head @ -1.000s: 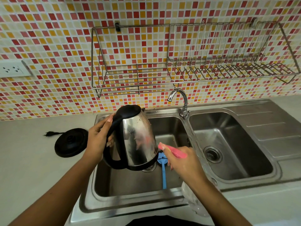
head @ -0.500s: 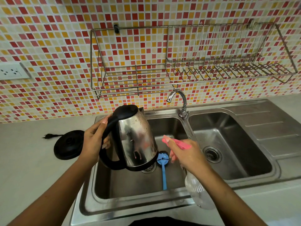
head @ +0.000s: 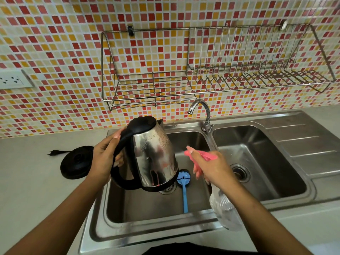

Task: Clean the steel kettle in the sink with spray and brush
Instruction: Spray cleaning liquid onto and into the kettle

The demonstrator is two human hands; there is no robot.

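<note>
My left hand [head: 103, 159] grips the black handle of the steel kettle [head: 156, 155] and holds it tilted above the left sink basin [head: 147, 205]. Droplets speckle the kettle's side. My right hand [head: 209, 166] holds a clear spray bottle [head: 226, 212] by its pink trigger head [head: 204, 155], the nozzle aimed at the kettle a short gap away. A blue brush [head: 184, 190] lies on the basin floor beneath, its head by the drain.
The black kettle base [head: 77, 161] with its plug sits on the counter to the left. A tap [head: 202, 115] stands between the two basins, with the right basin [head: 257, 162] beside it. A wire dish rack [head: 211, 67] hangs on the tiled wall, and a socket [head: 12, 80] at far left.
My right hand has drawn the spray bottle slightly up and away from the kettle. The kettle has stayed almost in place, now showing more droplets.
</note>
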